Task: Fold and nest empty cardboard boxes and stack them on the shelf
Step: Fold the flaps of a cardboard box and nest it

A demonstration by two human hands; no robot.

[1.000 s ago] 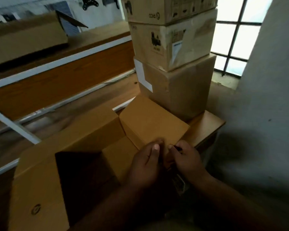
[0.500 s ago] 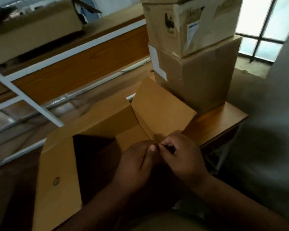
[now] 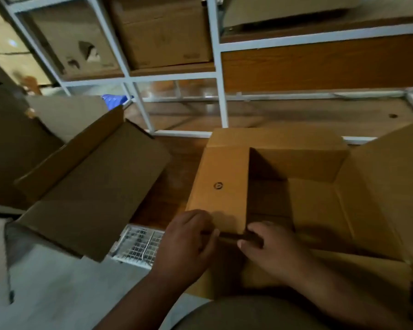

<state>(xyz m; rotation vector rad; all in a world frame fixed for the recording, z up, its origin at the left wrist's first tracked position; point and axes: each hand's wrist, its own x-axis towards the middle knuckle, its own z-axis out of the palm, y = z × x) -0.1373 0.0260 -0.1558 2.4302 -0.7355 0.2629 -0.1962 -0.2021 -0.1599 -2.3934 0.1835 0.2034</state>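
Note:
An open brown cardboard box (image 3: 315, 191) stands in front of me on a low wooden shelf board, its flaps spread outward. A small round logo marks its left flap (image 3: 221, 186). My left hand (image 3: 188, 244) and my right hand (image 3: 270, 248) meet at the box's near left corner. Both curl round a dark strip along the near edge; what the strip is I cannot tell. A second open cardboard box (image 3: 91, 186) lies tilted to the left.
A white metal shelf frame (image 3: 218, 75) with wooden boards rises behind. Closed cardboard boxes (image 3: 162, 32) sit on its upper level. A white wire grid (image 3: 141, 244) lies on the pale floor below the left box. A blue bag (image 3: 112, 101) shows far left.
My view has swung left and down, so the stacked boxes and window are gone. My hands have moved from the right flap to the near left corner of the box.

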